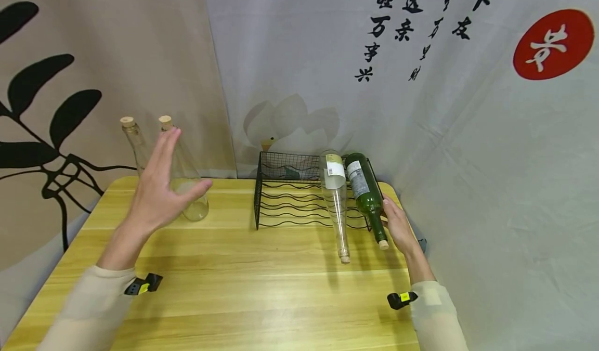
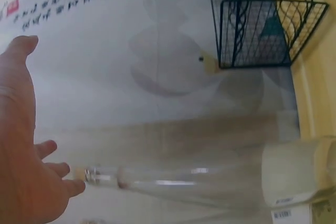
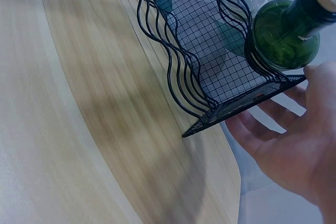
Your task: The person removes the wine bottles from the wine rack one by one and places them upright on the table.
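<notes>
My left hand (image 1: 159, 190) is raised with its fingers extended and thumb spread, holding nothing. Behind it stand two clear glass bottles with corks; the nearer bottle (image 1: 196, 209) is partly covered by the hand, the other bottle (image 1: 137, 140) is to its left. In the left wrist view, the fingers are close to a bottle's corked neck (image 2: 102, 176). My right hand (image 1: 399, 227) is at the right end of a black wire wine rack (image 3: 247, 106), fingers extended along its outer side. On the rack's top lie a corked green bottle (image 1: 368, 197), beside that hand, and a clear bottle (image 1: 334, 203).
The wooden table (image 1: 262, 283) carries the rack near its back edge. Both bottle necks on the rack point forward past its front. A fabric curtain (image 1: 290, 54) with printed characters hangs behind and at the right.
</notes>
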Demonstrator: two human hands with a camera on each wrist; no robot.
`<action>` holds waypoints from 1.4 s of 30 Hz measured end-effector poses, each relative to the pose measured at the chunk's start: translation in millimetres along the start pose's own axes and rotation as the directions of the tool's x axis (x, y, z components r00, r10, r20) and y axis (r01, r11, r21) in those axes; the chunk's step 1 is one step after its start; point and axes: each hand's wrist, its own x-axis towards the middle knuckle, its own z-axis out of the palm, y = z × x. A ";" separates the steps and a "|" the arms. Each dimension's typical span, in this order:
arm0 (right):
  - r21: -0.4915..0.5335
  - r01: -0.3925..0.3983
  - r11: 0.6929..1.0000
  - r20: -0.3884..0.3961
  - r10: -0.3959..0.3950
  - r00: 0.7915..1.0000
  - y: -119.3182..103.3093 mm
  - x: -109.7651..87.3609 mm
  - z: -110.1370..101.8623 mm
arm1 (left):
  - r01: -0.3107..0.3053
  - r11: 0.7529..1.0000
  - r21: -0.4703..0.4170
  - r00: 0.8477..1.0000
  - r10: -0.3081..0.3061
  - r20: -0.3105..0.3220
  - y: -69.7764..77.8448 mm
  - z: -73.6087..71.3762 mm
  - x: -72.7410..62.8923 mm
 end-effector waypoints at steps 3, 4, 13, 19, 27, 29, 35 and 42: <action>-0.006 0.004 1.000 -0.002 -0.004 1.000 0.5 -0.2 0.0 | -0.073 0.997 0.033 0.997 0.072 0.012 7.4 9.0 -2.2; -0.007 0.004 1.000 -0.002 -0.004 1.000 0.5 -0.3 0.0 | -0.104 0.994 0.043 0.995 0.103 0.012 9.2 12.4 -2.9; 0.012 -0.003 1.000 0.005 0.003 1.000 0.6 0.5 1.0 | -0.267 0.961 0.073 0.964 0.265 0.031 21.3 42.2 -11.2; 0.014 -0.011 1.000 -0.003 0.011 1.000 0.6 0.4 1.3 | -0.335 0.938 0.089 0.942 0.331 0.058 27.2 60.3 -15.7; 0.006 -0.010 1.000 -0.002 0.010 1.000 0.9 -0.4 1.4 | -0.396 0.917 0.060 0.915 0.387 0.115 41.3 81.3 -20.2; 0.008 -0.008 1.000 -0.002 0.008 1.000 1.1 -0.5 1.4 | -0.414 0.908 0.058 0.906 0.404 0.127 45.2 86.9 -21.0; 0.017 0.002 1.000 0.004 -0.002 1.000 1.7 -0.5 1.0 | -0.463 0.883 0.076 0.877 0.443 0.187 55.7 106.3 -22.6; 0.013 -0.004 1.000 -0.003 0.004 1.000 1.2 0.1 2.0 | -0.519 0.851 0.083 0.838 0.486 0.248 67.6 127.8 -25.4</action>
